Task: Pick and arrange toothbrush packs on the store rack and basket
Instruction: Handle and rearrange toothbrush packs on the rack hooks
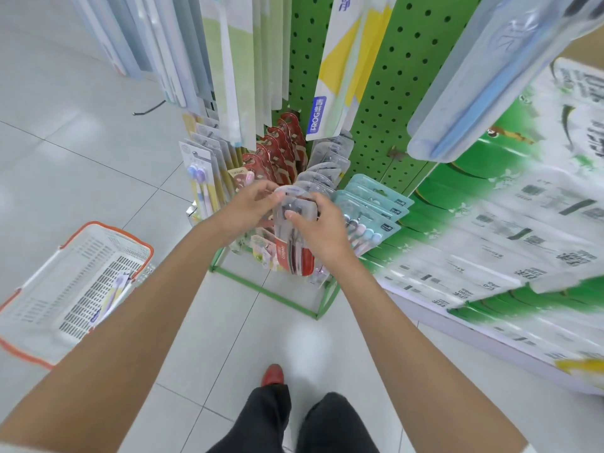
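Both hands met at the front of the green pegboard rack (pixel 376 93): the left hand (pixel 250 207) pinched the top of a clear, red-based toothbrush pack (pixel 295 253), and the right hand (pixel 322 233) curled round its right edge. Teal packs (pixel 376 204) hung just right, red packs (pixel 281 148) behind. The orange-rimmed basket (pixel 108 227), near left on the floor, held one pack (pixel 112 294).

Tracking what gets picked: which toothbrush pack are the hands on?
The clear pack with a red base, held by left hand and right hand; the teal packs and dark-red packs hang untouched.
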Motion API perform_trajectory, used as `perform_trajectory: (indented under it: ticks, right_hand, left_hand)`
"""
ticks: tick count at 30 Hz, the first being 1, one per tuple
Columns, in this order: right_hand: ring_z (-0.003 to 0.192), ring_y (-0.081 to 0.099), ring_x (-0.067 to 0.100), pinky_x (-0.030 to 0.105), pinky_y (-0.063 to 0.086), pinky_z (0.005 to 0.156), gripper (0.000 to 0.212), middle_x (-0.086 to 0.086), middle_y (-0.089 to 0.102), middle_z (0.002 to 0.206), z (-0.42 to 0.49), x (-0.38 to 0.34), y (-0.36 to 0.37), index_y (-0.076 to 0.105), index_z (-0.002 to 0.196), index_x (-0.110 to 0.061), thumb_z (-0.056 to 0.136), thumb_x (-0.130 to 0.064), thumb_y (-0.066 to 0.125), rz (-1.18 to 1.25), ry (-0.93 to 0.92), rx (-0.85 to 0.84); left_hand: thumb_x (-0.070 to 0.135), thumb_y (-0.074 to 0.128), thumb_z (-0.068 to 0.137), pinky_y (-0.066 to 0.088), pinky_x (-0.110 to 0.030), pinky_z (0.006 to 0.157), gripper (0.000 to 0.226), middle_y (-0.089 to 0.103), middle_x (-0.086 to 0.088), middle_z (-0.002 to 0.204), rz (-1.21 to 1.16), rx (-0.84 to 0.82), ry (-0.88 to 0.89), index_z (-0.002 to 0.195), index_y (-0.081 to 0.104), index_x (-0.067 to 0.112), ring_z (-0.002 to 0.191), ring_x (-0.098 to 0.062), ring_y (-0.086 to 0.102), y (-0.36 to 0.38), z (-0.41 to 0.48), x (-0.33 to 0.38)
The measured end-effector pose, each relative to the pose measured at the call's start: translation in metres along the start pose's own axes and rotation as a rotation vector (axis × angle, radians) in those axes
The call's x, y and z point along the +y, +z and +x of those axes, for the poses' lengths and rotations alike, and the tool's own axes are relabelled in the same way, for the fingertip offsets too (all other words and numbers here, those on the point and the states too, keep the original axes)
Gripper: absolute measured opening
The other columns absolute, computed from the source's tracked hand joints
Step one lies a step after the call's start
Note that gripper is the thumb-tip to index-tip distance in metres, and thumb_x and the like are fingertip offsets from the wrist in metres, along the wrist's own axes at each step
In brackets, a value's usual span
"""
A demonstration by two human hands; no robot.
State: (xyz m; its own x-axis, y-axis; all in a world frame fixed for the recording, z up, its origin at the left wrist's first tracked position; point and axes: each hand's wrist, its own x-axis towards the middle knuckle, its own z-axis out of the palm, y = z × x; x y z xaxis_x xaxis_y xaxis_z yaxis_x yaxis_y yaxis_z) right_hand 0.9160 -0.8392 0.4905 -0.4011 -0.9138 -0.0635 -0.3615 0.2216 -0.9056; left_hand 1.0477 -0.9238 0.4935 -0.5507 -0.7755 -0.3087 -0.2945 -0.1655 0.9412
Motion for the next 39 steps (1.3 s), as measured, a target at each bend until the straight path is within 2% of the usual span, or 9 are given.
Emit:
perform_trajectory:
  ticks: [3,7,12,17,23,29,32,37,39]
  right_hand:
    - [0.118,0.052,0.008,0.026,0.041,0.102,0.053,-0.010,0.056,0.132,-0.002,0.000,0.002,0.052,0.137,-0.020,0.088,-0.028,0.071,-0.051,-0.029,0.011]
    - [0.100,0.057,0.008,0.024,0.048,0.093,0.035,-0.004,0.063,0.115,-0.004,0.007,-0.016,0.060,0.129,-0.015,0.094,-0.019,0.063,-0.097,-0.132,0.084]
    - [0.104,0.056,0.010,0.026,0.046,0.095,0.026,0.000,0.066,0.115,0.024,0.013,-0.055,0.064,0.122,-0.012,0.099,-0.010,0.053,-0.340,-0.249,0.133]
    - [0.122,0.052,0.024,0.032,0.037,0.106,0.031,0.006,0.063,0.128,0.057,0.008,-0.067,0.062,0.128,-0.011,0.100,-0.006,0.048,-0.630,-0.392,0.090]
    - [0.117,0.054,0.030,0.027,0.032,0.094,0.031,0.010,0.067,0.122,0.078,0.000,-0.060,0.065,0.122,-0.007,0.099,0.000,0.046,-0.803,-0.492,0.034]
    - [0.096,0.062,0.027,0.043,0.047,0.088,0.023,0.008,0.072,0.105,0.087,0.002,-0.055,0.071,0.110,-0.009,0.097,-0.003,0.053,-0.754,-0.395,0.008]
    - [0.089,0.063,0.025,0.043,0.050,0.085,0.019,0.006,0.072,0.098,0.091,0.002,-0.056,0.070,0.105,-0.009,0.097,-0.005,0.054,-0.716,-0.354,-0.015]
    - [0.087,0.063,0.023,0.041,0.050,0.083,0.017,0.003,0.071,0.093,0.089,0.002,-0.057,0.070,0.100,-0.011,0.099,-0.009,0.053,-0.667,-0.325,-0.061]
    - [0.086,0.062,0.024,0.041,0.050,0.082,0.016,0.003,0.070,0.090,0.088,0.003,-0.056,0.069,0.099,-0.012,0.099,-0.010,0.052,-0.649,-0.311,-0.078]
  left_hand:
    - [0.023,0.057,0.098,0.060,-0.027,0.073,0.010,0.064,-0.012,0.101,0.007,0.102,0.042,0.092,0.060,0.015,0.091,-0.022,0.062,-0.001,0.007,-0.002]
    - [0.021,0.062,0.095,0.059,-0.051,0.072,0.011,0.064,-0.003,0.082,0.230,0.353,0.166,0.085,0.062,0.016,0.074,-0.029,0.064,-0.011,0.006,-0.002]
    - [0.023,0.060,0.097,0.057,-0.049,0.076,0.011,0.061,0.008,0.078,0.388,0.473,0.256,0.094,0.064,0.014,0.073,-0.024,0.065,-0.026,0.005,-0.001]
    - [0.019,0.055,0.099,0.055,-0.042,0.081,0.018,0.065,0.007,0.087,0.470,0.492,0.375,0.111,0.068,0.020,0.079,-0.022,0.066,-0.026,0.019,-0.003]
    - [0.018,0.049,0.101,0.048,-0.036,0.070,0.019,0.068,-0.002,0.087,0.661,0.532,0.550,0.106,0.067,0.014,0.073,-0.024,0.063,-0.014,0.039,-0.006]
    - [0.011,0.048,0.101,0.037,-0.034,0.059,0.016,0.065,-0.006,0.078,0.791,0.557,0.622,0.095,0.063,0.011,0.068,-0.025,0.056,-0.007,0.064,-0.006]
    - [0.009,0.048,0.100,0.045,-0.039,0.061,0.016,0.066,-0.011,0.080,0.831,0.552,0.647,0.095,0.062,0.009,0.067,-0.029,0.057,-0.005,0.073,-0.002]
    - [0.010,0.049,0.100,0.044,-0.034,0.065,0.016,0.066,-0.009,0.088,0.803,0.497,0.674,0.103,0.064,0.010,0.076,-0.028,0.059,-0.001,0.077,0.006]
    - [0.008,0.048,0.100,0.045,-0.036,0.063,0.016,0.064,-0.010,0.085,0.785,0.493,0.668,0.097,0.063,0.010,0.074,-0.028,0.058,0.000,0.079,0.009]
